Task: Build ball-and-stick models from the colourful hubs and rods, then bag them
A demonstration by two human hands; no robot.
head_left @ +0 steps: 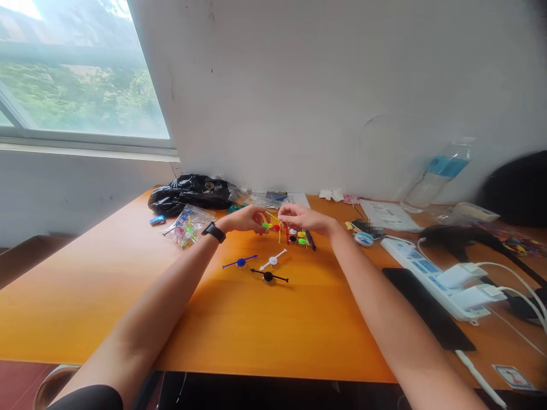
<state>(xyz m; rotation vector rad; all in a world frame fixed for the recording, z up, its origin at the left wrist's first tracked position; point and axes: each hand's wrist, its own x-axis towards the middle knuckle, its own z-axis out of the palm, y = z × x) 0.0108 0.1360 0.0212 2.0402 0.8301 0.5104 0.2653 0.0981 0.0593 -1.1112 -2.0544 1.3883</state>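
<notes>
My left hand (252, 219), with a black watch (213, 232) on its wrist, has curled fingers beside green, yellow and red discs. What it grips is too small to make out. Close by on the right, the fingertips of my right hand (299, 216) are pinched together, their contents also unclear. A thin yellow piece (272, 216) shows between the hands. Below my right hand lie several coloured discs and arrow sticks, among them a blue stick (311, 242). Nearer me rest three arrow spinners on clear bases: a blue spinner (241, 262), a white spinner (272, 261) and a black spinner (268, 277).
Left of the hands lie a clear bag of coloured parts (188, 228), a small blue packet (158, 220) and a black plastic bag (192, 192). At the right are a power strip (421, 273) with plugged chargers, a black phone (427, 307) and a clear bottle (440, 173).
</notes>
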